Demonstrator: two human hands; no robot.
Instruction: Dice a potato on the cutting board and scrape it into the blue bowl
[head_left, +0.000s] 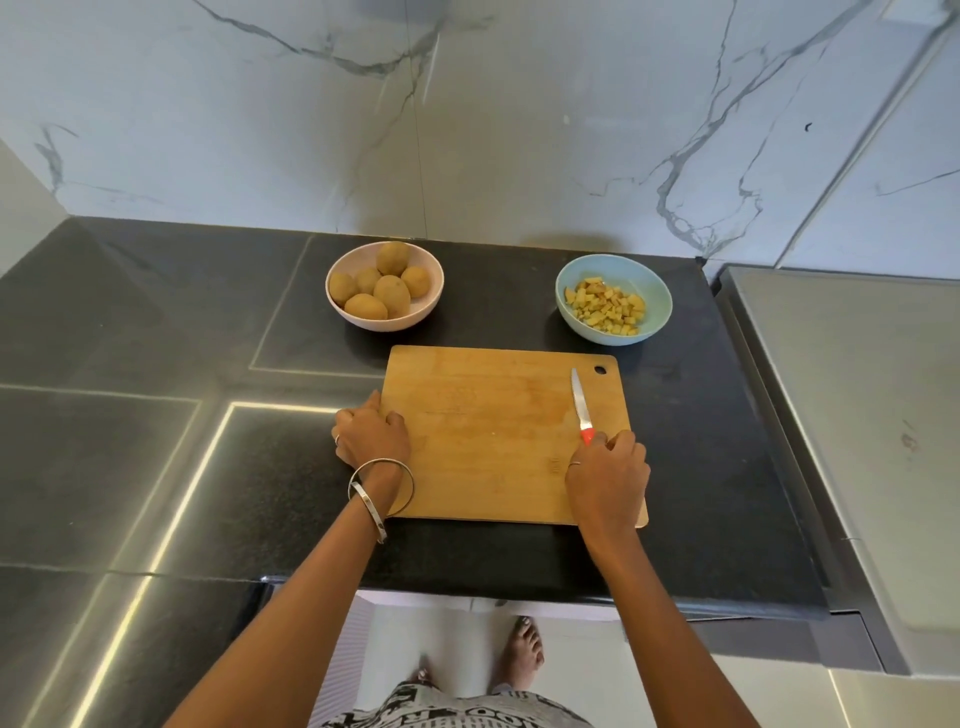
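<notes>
Nearest to me, my right hand (607, 475) lay on the right side of the rectangular bamboo cutting board (498, 441), fingers curled over the red handle of the small steel-bladed knife (580, 405). The blade lay flat on the wood, pointing away from me. Whether I truly gripped the handle or only rested on it, I could not tell. My left hand (371, 434), bangles at the wrist, held the board's left edge, thumb on top and fingers wrapped over the side.

The board's surface carried no potato at all. Beyond it to the right sat the pale blue round bowl (652, 291) with the yellow diced potato pieces (605, 306) heaped inside, just off the board's far corner. To the left, well apart from it, stood the pink round bowl (415, 317) of whole brown potatoes (384, 286), all on the dark stone counter (156, 364) against the marbled wall.

I judged this dicing round finished. To do the closing step well, I would lay the knife fully down with its edge turned away from my fingers and the blade kept inside the board's outline, and steady the board with the left hand so it did not slide on the polished stone. If another potato was wanted, I would fetch it with the left hand, keeping the knife parked.
</notes>
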